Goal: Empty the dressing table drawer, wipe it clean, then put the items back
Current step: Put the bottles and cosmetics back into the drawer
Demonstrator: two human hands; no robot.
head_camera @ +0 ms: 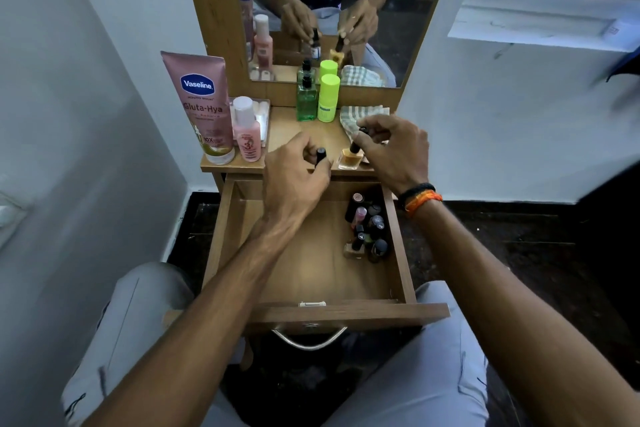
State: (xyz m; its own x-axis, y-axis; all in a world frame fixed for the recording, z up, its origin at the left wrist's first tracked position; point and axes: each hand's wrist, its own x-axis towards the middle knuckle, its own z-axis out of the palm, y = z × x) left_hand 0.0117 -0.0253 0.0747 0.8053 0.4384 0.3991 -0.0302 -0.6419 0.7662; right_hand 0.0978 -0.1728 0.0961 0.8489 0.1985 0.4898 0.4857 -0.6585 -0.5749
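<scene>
Glass bottles crowd the counter (304, 130) edge: left hand (298, 170) pinches a black-capped bottle (320, 157), right hand (394, 149) grips the orange polish (350, 158); either could topple into the open drawer (311, 274), where polishes (367, 229) remain

Wooden tabletop (304, 130) with bottles (306, 102), checked cloth (360, 114).

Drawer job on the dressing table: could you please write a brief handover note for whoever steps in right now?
Left hand pinches a black-capped bottle over the tabletop. Right hand holds the cap of an orange nail polish bottle standing on the tabletop.
Drawer is open; a cluster of nail polish bottles remains at its right side.
Checked cloth lies on the tabletop.
Left: finish emptying, wipe, then refill.
</scene>
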